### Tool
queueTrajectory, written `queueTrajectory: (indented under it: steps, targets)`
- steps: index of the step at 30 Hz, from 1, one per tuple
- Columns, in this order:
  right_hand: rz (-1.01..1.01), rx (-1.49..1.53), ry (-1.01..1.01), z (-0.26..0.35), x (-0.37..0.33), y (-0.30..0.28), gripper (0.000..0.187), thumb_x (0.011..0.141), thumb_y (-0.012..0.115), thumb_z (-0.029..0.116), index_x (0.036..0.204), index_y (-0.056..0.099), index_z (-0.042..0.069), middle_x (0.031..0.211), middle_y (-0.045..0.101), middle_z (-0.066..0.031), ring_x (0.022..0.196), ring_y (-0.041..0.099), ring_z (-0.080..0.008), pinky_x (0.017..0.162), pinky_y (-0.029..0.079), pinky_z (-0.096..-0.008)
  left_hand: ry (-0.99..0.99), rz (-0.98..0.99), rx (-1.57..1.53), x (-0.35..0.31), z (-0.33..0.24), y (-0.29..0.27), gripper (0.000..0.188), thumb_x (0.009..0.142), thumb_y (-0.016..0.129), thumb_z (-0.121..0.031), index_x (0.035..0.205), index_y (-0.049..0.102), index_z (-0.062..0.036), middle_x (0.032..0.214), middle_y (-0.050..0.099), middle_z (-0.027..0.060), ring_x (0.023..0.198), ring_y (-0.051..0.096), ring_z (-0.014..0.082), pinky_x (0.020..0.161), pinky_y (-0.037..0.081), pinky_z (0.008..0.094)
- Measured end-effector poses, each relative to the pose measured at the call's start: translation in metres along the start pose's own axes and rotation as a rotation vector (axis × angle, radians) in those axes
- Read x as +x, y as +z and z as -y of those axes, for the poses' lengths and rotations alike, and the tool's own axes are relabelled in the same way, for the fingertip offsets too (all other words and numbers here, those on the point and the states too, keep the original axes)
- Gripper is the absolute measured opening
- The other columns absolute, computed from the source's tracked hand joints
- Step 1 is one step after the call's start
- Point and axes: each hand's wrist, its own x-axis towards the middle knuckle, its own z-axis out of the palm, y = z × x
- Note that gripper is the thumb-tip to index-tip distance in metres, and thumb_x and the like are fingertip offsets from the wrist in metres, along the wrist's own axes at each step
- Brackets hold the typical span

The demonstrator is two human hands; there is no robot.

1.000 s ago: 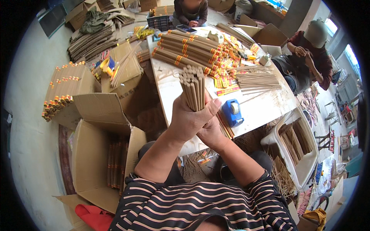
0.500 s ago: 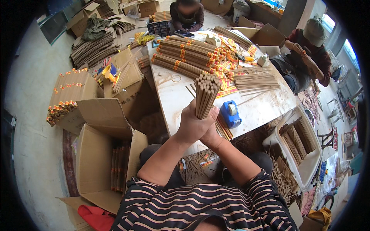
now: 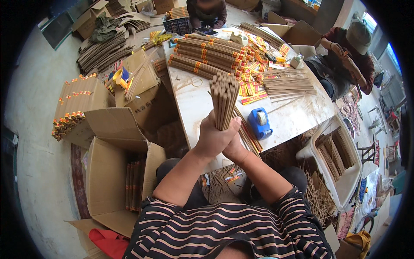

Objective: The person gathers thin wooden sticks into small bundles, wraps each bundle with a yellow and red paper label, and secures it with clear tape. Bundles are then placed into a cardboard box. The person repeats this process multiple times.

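Both my hands are wrapped round an upright bundle of brown incense sticks [image 3: 225, 97], held over the near edge of the white table [image 3: 293, 123]. My left hand [image 3: 210, 139] closes on its lower part from the left; my right hand [image 3: 235, 146] grips from the right, its thumb along the sticks. The bundle's blunt ends face up, and its bottom is hidden by my hands. Beside my right hand stands a blue tape dispenser [image 3: 260, 126], with a few thin sticks lying between. Beyond the bundle are red and yellow paper labels [image 3: 253, 99] and loose incense sticks [image 3: 288, 87].
Labelled incense bundles [image 3: 207, 55] are stacked at the table's far side. An open cardboard box [image 3: 113, 172] holding bundles stands left, a white plastic tub [image 3: 308, 152] of sticks right. One person [image 3: 208, 15] sits across the table, another [image 3: 349, 56] at the right.
The bundle in my hands has shifted slightly left and its top has come a little nearer upright. The person at the right has moved their hands.
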Motion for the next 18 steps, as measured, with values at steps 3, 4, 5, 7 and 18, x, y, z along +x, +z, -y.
queueTrajectory:
  steps: [3, 4, 5, 7, 18]
  targets:
    - [-0.016, 0.037, 0.105, -0.003, -0.001, -0.001, 0.036, 0.080, 0.060, 0.002, 0.115, 0.051, 0.001, 0.104, 0.058, -0.0107, 0.098, 0.054, -0.0163, 0.083, 0.043, -0.0291, 0.040, 0.005, -0.048, -0.002, 0.005, 0.002, 0.019, 0.081, 0.063, -0.003, 0.069, 0.048, -0.0066, 0.061, 0.046, -0.0038, 0.054, 0.041, 0.0031, 0.049, 0.036, 0.0197]
    - [-0.005, 0.066, 0.145, 0.000, 0.000, 0.000, 0.036, 0.080, 0.060, 0.002, 0.115, 0.051, 0.001, 0.104, 0.059, -0.0109, 0.096, 0.054, -0.0164, 0.082, 0.044, -0.0294, -0.040, 0.002, -0.057, -0.001, 0.009, 0.000, 0.019, 0.080, 0.063, -0.002, 0.069, 0.048, -0.0064, 0.061, 0.046, -0.0037, 0.055, 0.041, 0.0031, 0.049, 0.036, 0.0194]
    - [-0.024, 0.058, 0.081, 0.000, 0.001, 0.001, 0.036, 0.080, 0.060, 0.002, 0.115, 0.051, 0.001, 0.104, 0.059, -0.0109, 0.096, 0.054, -0.0165, 0.082, 0.044, -0.0293, -0.119, -0.001, -0.067, 0.001, 0.011, -0.002, 0.019, 0.080, 0.063, -0.002, 0.070, 0.048, -0.0062, 0.061, 0.046, -0.0036, 0.055, 0.041, 0.0031, 0.050, 0.036, 0.0192]
    - [-0.067, 0.043, -0.039, -0.003, 0.002, 0.002, 0.035, 0.080, 0.060, 0.001, 0.114, 0.051, 0.001, 0.104, 0.059, -0.0110, 0.096, 0.055, -0.0167, 0.082, 0.044, -0.0293, -0.080, 0.016, 0.052, -0.001, 0.010, -0.004, 0.017, 0.078, 0.067, -0.011, 0.081, 0.054, -0.0008, 0.067, 0.059, 0.0041, 0.063, 0.054, 0.0099, 0.059, 0.046, 0.0275]
    - [-0.011, 0.057, 0.087, -0.021, -0.001, 0.004, 0.042, 0.078, 0.060, -0.001, 0.119, 0.049, 0.004, 0.101, 0.059, -0.0091, 0.095, 0.055, -0.0169, 0.081, 0.044, -0.0266, -0.035, 0.032, -0.142, -0.001, 0.033, -0.004, 0.020, 0.079, 0.063, 0.000, 0.069, 0.047, -0.0058, 0.061, 0.047, -0.0017, 0.052, 0.044, 0.0039, 0.048, 0.038, 0.0196]
